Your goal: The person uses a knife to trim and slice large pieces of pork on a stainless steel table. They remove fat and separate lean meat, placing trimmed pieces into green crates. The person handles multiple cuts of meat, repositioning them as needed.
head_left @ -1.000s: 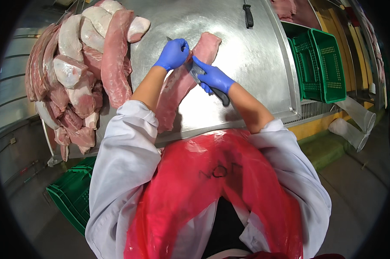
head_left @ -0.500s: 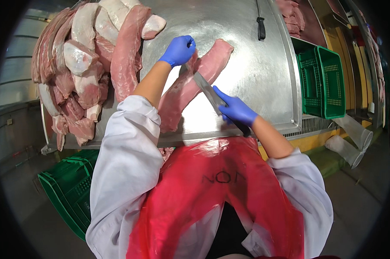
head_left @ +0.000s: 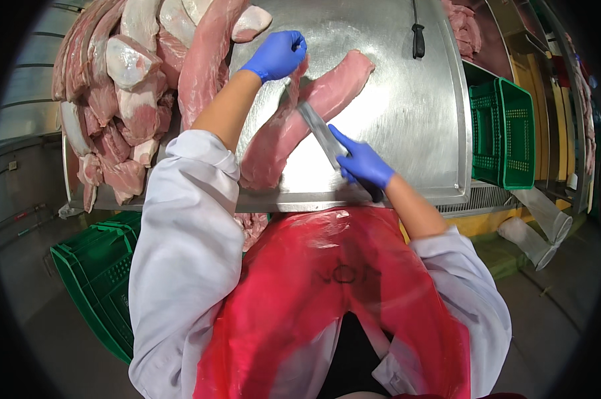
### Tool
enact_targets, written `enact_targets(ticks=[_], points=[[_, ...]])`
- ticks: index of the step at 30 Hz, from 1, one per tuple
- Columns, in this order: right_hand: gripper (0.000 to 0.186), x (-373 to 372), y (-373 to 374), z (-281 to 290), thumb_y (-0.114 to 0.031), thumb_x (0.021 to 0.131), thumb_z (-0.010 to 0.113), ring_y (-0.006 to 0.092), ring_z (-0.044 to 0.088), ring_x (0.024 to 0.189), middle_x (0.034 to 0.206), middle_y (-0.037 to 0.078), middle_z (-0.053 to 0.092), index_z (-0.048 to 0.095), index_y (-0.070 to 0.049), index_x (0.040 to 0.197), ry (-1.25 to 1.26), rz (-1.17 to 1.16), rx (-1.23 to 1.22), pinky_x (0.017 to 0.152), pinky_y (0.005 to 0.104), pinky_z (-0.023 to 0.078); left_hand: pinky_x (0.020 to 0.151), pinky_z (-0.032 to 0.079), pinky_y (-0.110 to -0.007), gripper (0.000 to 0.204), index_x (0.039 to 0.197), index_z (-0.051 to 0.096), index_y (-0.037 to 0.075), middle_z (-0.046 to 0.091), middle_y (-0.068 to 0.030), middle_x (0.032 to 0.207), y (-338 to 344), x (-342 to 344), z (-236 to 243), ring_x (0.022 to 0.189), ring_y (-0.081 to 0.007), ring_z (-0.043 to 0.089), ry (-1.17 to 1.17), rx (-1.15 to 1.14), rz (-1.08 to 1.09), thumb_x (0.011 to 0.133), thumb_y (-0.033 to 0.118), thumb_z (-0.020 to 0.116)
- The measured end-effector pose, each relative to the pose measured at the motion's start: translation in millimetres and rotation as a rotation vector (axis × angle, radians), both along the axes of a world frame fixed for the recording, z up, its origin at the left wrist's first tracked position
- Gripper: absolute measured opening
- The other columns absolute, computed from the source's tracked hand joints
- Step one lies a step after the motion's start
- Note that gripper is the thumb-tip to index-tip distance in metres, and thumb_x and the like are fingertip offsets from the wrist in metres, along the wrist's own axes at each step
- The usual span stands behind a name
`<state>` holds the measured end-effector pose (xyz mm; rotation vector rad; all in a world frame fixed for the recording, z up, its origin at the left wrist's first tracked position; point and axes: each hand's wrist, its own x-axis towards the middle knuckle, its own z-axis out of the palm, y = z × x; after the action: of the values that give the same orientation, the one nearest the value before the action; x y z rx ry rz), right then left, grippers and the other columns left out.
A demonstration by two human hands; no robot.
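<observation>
A long pink strip of pork loin (head_left: 333,91) lies slantwise on the metal table (head_left: 413,126) before me. In a blue glove, my left hand (head_left: 276,56) is closed on a thin strip of meat (head_left: 296,81), pulled up from the loin's left edge. My right hand (head_left: 367,166), gloved in blue too, grips a knife (head_left: 319,130) by its dark handle. The blade points up and left, its tip at the loin where the thin strip joins it.
Several pieces of meat (head_left: 121,100) are heaped on the table's left. At the back right lies a dark-handled tool (head_left: 418,41). Green crates stand to the right (head_left: 515,133) and below left (head_left: 101,279). More meat (head_left: 461,30) fills a tray at the far right.
My left hand has risen slightly, drawing the thin strip further up. The knife has shifted a little along the loin, and the whole view has moved slightly.
</observation>
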<state>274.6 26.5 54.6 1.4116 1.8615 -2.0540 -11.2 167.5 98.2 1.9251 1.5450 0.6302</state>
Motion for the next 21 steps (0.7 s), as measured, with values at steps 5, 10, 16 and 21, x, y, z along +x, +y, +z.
enact_targets(ticks=[5, 10, 16, 21], points=[[0.076, -57, 30, -29, -0.014, 0.099, 0.051, 0.0175, 0.062, 0.056, 0.077, 0.012, 0.065, 0.019, -0.028, 0.166, 0.164, -0.114, 0.038, 0.058, 0.0343, 0.057, 0.071, 0.052, -0.033, 0.018, 0.096, 0.067, -0.001, 0.068, -0.0115, 0.079, -3, 3, 14, 0.073, -0.0165, 0.063, 0.069, -0.002, -0.021, 0.093, 0.016, 0.062], [0.075, -15, -23, -2, -0.016, 0.1, 0.05, 0.0201, 0.064, 0.056, 0.074, 0.012, 0.064, 0.017, -0.025, 0.166, 0.074, 0.017, 0.018, 0.057, 0.0355, 0.057, 0.075, 0.052, -0.035, 0.018, 0.096, 0.067, 0.0, 0.068, -0.0124, 0.081, -17, -9, 27, 0.076, -0.0192, 0.065, 0.07, 0.029, -0.006, 0.093, 0.016, 0.061], [0.076, -78, 3, 0, -0.015, 0.098, 0.05, 0.0227, 0.066, 0.056, 0.079, 0.014, 0.067, 0.017, -0.022, 0.166, 0.034, -0.028, 0.109, 0.063, 0.0375, 0.059, 0.075, 0.052, -0.034, 0.017, 0.096, 0.067, 0.001, 0.068, -0.0109, 0.081, -23, -2, 47, 0.076, -0.0195, 0.064, 0.114, 0.022, -0.038, 0.092, 0.016, 0.062], [0.075, -35, -46, 1, -0.015, 0.099, 0.048, 0.0239, 0.066, 0.055, 0.078, 0.015, 0.065, 0.016, -0.021, 0.166, 0.063, 0.057, 0.082, 0.057, 0.0378, 0.059, 0.075, 0.052, -0.035, 0.014, 0.092, 0.066, 0.001, 0.067, -0.0104, 0.079, -36, -19, 57, 0.074, -0.0205, 0.063, 0.059, 0.062, 0.035, 0.091, 0.014, 0.061]])
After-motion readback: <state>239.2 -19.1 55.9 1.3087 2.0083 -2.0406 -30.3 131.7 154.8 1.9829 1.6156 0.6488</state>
